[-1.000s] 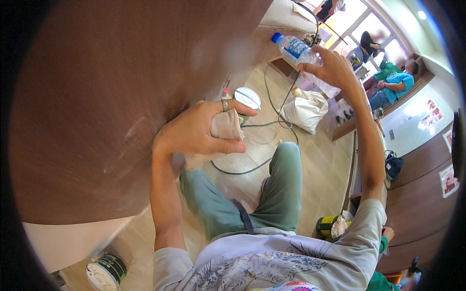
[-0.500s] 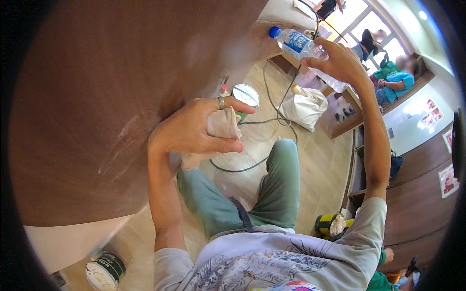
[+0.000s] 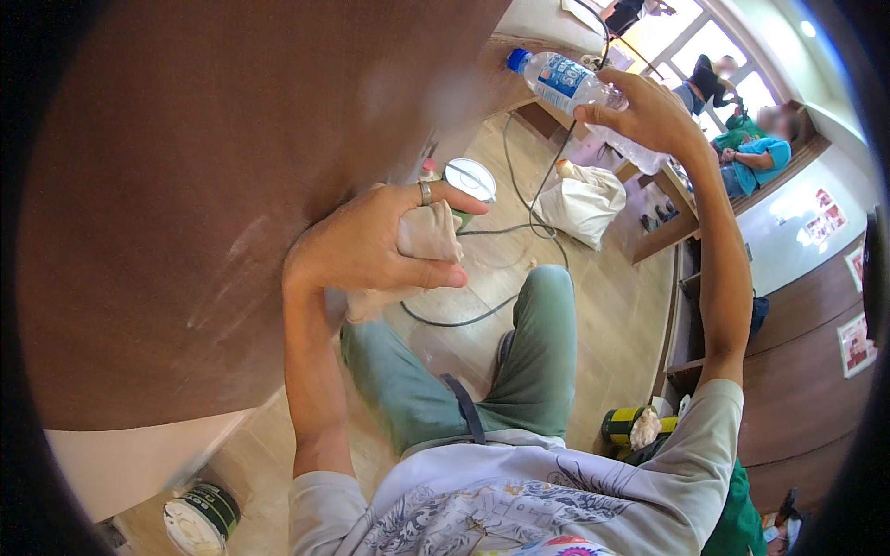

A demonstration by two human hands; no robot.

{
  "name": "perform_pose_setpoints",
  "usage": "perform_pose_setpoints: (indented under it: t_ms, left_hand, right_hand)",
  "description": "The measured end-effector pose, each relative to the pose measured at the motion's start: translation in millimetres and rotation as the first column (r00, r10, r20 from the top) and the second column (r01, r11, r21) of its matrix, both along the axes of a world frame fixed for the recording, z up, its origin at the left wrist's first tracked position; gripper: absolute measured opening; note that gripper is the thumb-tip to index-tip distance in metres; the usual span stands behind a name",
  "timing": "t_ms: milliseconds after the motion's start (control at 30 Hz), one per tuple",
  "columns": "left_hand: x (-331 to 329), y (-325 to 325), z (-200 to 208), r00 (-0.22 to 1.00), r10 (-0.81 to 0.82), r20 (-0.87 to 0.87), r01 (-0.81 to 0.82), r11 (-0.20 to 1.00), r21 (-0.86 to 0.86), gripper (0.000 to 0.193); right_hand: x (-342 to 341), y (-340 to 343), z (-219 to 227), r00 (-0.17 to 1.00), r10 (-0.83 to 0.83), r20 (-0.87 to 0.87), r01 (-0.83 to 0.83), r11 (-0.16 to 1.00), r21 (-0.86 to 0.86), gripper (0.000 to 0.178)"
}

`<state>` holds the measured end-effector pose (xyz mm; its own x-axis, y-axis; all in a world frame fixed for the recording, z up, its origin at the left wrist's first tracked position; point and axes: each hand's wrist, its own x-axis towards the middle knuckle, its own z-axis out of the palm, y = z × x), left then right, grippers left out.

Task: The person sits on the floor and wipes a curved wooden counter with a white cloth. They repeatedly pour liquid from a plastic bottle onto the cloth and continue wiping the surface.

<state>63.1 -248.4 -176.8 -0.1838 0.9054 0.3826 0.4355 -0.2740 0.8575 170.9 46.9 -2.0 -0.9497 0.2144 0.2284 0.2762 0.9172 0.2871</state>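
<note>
My left hand (image 3: 357, 243) is closed round a crumpled beige cloth (image 3: 428, 232) and sits close against the brown wooden panel (image 3: 176, 185). Part of the cloth hangs below the palm. Whitish smears streak the panel to the left of the hand. At the upper right, my right hand (image 3: 654, 116) grips a clear plastic bottle (image 3: 570, 82) with a blue cap and a blue label. The bottle lies tilted, its cap pointing up and left, and some liquid shows at its lower end.
Beyond my left hand stands a white-lidded bucket (image 3: 469, 181). A white sack (image 3: 582, 206) and a black cable (image 3: 547, 232) lie on the floor. Another bucket (image 3: 199, 519) is at lower left, and a black-yellow one (image 3: 623, 426) at right. Several people (image 3: 762, 159) are at the far right.
The bottle and my right hand have shifted very slightly, the cap a little to the left and up. My left hand stays at nearly the same spot with the cloth.
</note>
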Motion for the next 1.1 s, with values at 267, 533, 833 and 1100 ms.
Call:
perform_pose_setpoints:
  t_ms: [267, 533, 833, 1100]
  left_hand:
    - [0, 2, -9, 1.0, 0.002, -0.026, 0.001, 0.996, 0.089, 0.063]
    - [3, 8, 1, 0.996, 0.019, -0.091, -0.018, 1.0, 0.014, 0.065]
    - [-3, -1, 7, 1.0, 0.025, 0.003, -0.025, 0.998, -0.061, 0.061]
    - [2, -1, 9, 0.999, 0.045, 0.013, -0.044, 0.996, -0.081, 0.063]
  right_hand:
    - [1, -8, 1, 0.999, -0.03, 0.02, 0.029, 0.998, 0.05, 0.092]
    - [7, 17, -9, 0.997, -0.081, 0.013, 0.08, 0.996, 0.036, 0.088]
    - [7, -26, -21, 0.998, 0.051, -0.021, -0.05, 0.997, 0.062, 0.08]
    - [12, -33, -32, 0.996, 0.086, -0.036, -0.084, 0.995, 0.057, 0.075]
